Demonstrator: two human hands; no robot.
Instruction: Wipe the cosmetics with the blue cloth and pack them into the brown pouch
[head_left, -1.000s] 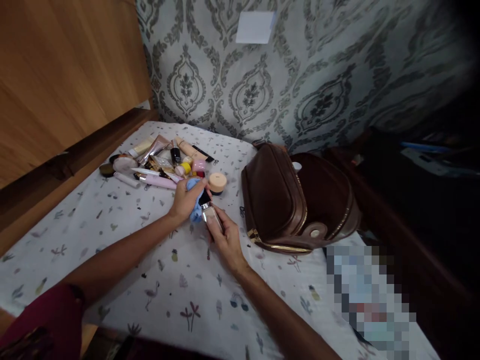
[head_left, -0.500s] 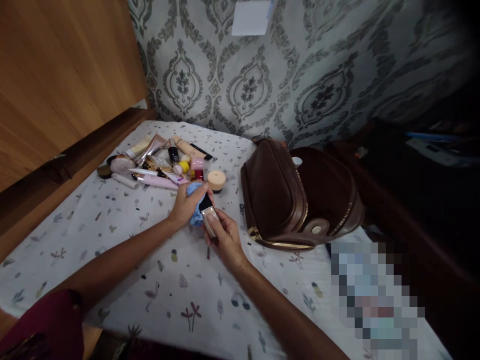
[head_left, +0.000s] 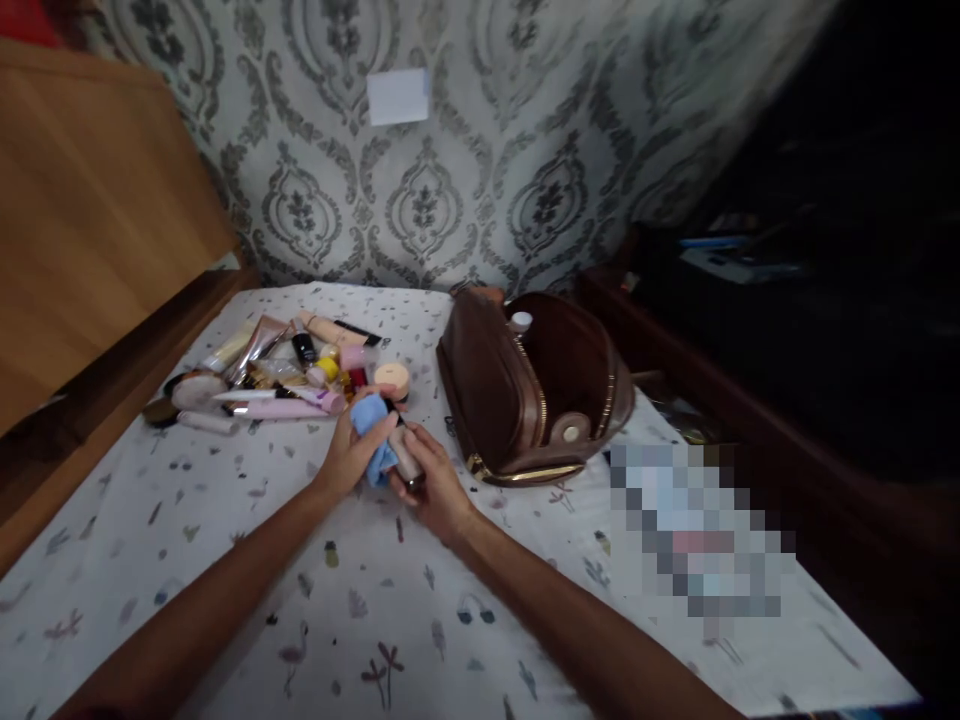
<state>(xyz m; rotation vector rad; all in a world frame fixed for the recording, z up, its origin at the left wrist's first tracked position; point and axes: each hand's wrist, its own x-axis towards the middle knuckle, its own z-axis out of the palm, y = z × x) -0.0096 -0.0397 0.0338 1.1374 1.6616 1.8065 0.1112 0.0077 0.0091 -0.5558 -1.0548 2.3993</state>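
My left hand is closed around a crumpled blue cloth, which presses against the side of a small bottle. That bottle, probably foundation, has a black cap and beige contents, and tilts between both hands. My right hand grips its lower body. Just beyond my fingers stands a round jar with a peach lid. To the left lies a pile of cosmetics: a pink tube, a shiny rose-gold tube, a dark nail-polish-like bottle and a round compact.
On the right stands an open brown bag with gold zips and a white-capped item inside. A blurred-out patch covers something at the table's right. A wooden cabinet borders the left, with a patterned wall behind.
My view has turned to the right and tilted up slightly. The bottle has turned in my fingers, and the cloth now covers more of its left side.
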